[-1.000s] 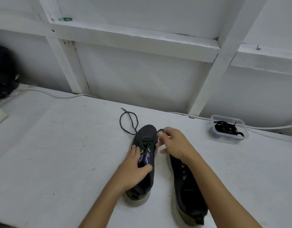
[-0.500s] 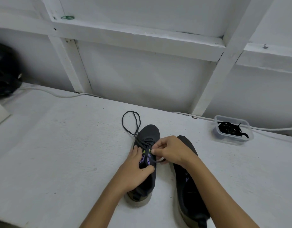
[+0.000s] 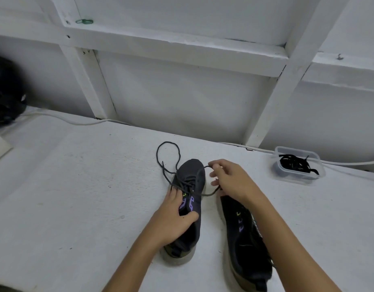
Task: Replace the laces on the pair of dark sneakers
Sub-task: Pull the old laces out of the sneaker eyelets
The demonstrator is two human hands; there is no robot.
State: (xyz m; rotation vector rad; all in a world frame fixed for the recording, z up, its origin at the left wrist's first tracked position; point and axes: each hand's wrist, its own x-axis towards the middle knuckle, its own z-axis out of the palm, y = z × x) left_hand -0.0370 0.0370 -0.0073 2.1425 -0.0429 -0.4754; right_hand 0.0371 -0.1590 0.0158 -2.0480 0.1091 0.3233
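On the white painted table (image 3: 76,197), the left hand (image 3: 173,220) gripped the dark knit sneaker (image 3: 190,199) while the right hand (image 3: 230,182) pinched its black lace (image 3: 207,193)

Dark sneakers (image 3: 191,175) with purple and lime eyelet tabs, black lace (image 3: 168,146), white table (image 3: 76,186).

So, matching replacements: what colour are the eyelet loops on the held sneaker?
Mostly purple, one yellow-green, on the left sneaker; head view.
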